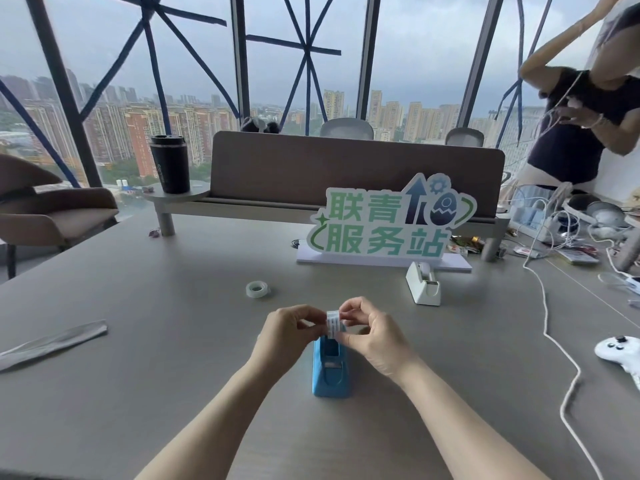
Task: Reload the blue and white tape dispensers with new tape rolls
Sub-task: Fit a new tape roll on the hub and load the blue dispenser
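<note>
The blue tape dispenser [330,370] stands on the grey table [173,341] right in front of me. Just above its far end, my left hand [289,332] and my right hand [369,332] both pinch a small tape roll with a printed label [333,323]. A second, clear tape roll [258,289] lies flat on the table beyond my left hand. The white tape dispenser [424,283] stands further back to the right, in front of a sign.
A green and white sign [384,223] stands behind the white dispenser. An empty wrapper [52,342] lies at the left. A white cord [554,344] and a white game controller [620,351] lie at the right. Another person [588,126] stands at the far right.
</note>
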The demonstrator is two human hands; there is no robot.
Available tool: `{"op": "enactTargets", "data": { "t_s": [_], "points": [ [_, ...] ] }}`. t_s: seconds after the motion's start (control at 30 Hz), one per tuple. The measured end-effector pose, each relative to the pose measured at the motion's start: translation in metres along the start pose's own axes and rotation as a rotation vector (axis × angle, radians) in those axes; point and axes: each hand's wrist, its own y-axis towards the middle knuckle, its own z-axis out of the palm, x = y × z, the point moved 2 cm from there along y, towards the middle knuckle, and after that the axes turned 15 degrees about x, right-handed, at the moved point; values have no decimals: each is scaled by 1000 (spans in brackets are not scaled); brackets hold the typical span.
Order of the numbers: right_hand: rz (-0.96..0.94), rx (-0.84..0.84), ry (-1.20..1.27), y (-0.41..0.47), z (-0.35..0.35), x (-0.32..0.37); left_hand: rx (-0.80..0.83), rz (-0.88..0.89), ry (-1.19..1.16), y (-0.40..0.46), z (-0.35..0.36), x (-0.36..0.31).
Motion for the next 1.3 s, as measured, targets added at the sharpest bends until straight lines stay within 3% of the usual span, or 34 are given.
{"op": "enactTargets", "data": {
  "t_s": [0.13,0.57,0.83,1.3],
  "points": [
    [29,15,-107,1,3,-4,19,-18,34,0,2,8],
    [49,-57,-119,0,10,-17,-17,-39,18,-1,4,16],
    [16,-24,-109,1,9,-21,-30,-16,118,-2,4,13],
    [30,12,-199,7,6,-16,19,-59,63,3,2,7]
  ]
}}
